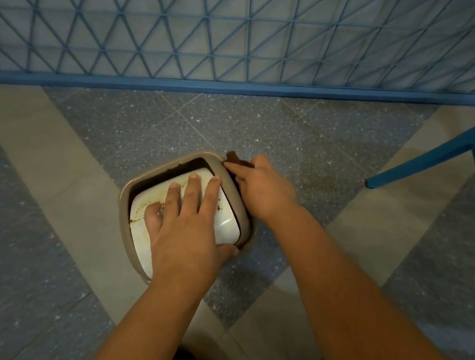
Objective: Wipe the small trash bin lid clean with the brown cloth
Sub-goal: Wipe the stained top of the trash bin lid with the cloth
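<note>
Looking straight down onto a floor [282, 131] of dark speckled tiles crossed by wide pale beige bands running diagonally and meeting in a V. Standing on that floor, right where the bands cross, the small trash bin [135, 187] with a taupe rim and a white swing lid [226, 223] tilted inside it, showing brown smears and specks along its left edge and near the middle. Pressing flat on the lid, the left hand [186, 227], fingers straight and spread, thumb hooking toward the near rim; released, grasping nothing. Working at the far right corner of the rim, the right hand [262, 189], fingers curled, grip clenched around the brown cloth [234, 159], only a dark scrap of it poking out past the fingertips and touching the rim. Running across the top, a blue metal fence panel [250, 30] with a triangle mesh, its bottom rail sitting just above the floor, a grey wall showing behind it. Slanting in at the right edge, a blue bar [432, 157] with a cut end hanging well apart from the bin, more blue framework blurring off at the far right. Showing at the bottom, both bare forearms and a dark patch between them, too dim to tell.
</note>
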